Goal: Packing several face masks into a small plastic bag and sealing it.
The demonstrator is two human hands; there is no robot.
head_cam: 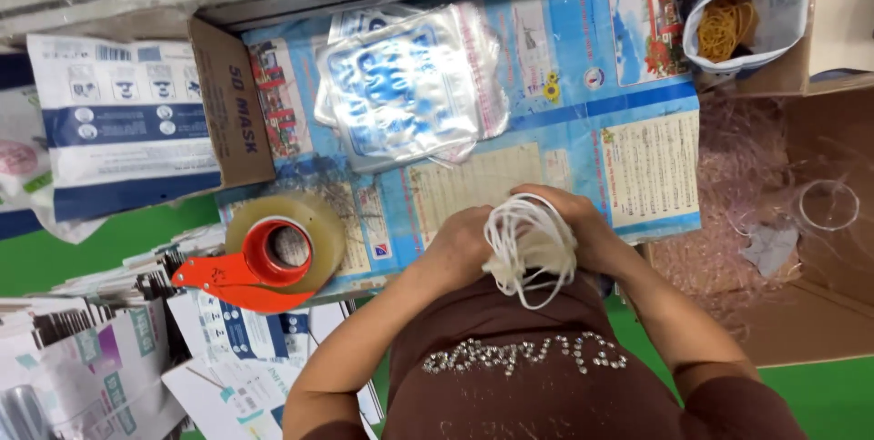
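My left hand (pixel 457 244) and my right hand (pixel 574 226) meet close to my chest, both closed around a bundle of white face masks (pixel 533 244) whose thin white ear loops hang down in loops. The masks are mostly hidden between my palms. Beyond my hands a stack of clear plastic pouches (pixel 410 85) with blue print lies on the blue printed sheet (pixel 583 103) that covers the table.
A roll of clear packing tape in a red dispenser (pixel 273 253) sits at the table's left front. Cardboard mask boxes (pixel 137 112) stand left, flat printed cartons (pixel 100 358) are piled lower left. A bag of yellow rubber bands (pixel 728 26) is top right, above a carton of shredded filler (pixel 737 185).
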